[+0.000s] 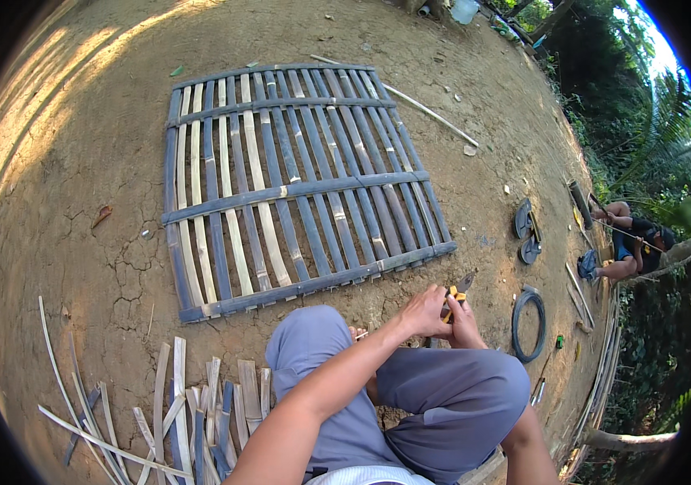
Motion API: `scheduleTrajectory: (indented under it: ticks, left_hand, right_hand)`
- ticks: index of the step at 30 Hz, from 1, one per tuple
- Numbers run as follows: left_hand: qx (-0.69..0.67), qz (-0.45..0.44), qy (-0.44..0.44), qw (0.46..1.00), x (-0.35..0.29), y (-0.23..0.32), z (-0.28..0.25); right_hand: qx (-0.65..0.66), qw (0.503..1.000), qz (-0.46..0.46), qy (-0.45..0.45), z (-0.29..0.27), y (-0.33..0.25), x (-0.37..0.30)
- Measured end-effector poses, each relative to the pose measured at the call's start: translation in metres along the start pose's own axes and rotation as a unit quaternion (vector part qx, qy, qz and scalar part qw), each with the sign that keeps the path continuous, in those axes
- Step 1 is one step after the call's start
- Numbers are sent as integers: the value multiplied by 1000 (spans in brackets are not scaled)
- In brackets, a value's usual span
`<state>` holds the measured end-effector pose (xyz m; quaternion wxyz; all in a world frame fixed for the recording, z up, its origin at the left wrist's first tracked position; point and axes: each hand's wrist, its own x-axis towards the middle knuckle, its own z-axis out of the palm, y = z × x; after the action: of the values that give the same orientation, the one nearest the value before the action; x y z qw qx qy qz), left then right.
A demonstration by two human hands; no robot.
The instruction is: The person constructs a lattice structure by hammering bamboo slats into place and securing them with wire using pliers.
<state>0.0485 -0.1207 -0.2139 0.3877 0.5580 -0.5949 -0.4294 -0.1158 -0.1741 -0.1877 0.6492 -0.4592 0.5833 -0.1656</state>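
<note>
My left hand point(424, 311) and my right hand point(465, 330) meet above my bent knees, closed around a pair of pliers point(453, 301) with yellow and black handles. The dark jaws point up and away from me. The fingers overlap on the handles, and anything small between them cannot be made out. Just beyond my hands lies a slatted bamboo panel point(281, 192), flat on the ground. Its dark and pale slats run away from me, crossed by several dark bamboo bars. The near bar is closest to my left hand.
Split bamboo strips point(179, 388) lie heaped at the lower left. To the right are a coil of dark wire point(515, 323), a pair of dark sandals point(526, 232) and a small green object point(559, 342). Another person point(644, 246) sits at the far right. A pale stick point(434, 117) lies beyond the panel.
</note>
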Motion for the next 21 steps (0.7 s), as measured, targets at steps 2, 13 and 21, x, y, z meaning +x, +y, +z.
scheduleTrajectory:
  ticks: [2, 13, 21]
  left_hand:
    - [-20, 48, -9, 999, 4, -21, -4]
    - [-156, -520, 229, 808, 13, -156, -7]
    - [-561, -539, 377, 503, -5, -199, 37]
  right_hand:
    - [-25, 999, 13, 24, -7, 0, -1]
    - [-172, 972, -46, 155, -102, 76, 27]
    - [-472, 839, -152, 223, -125, 32, 171]
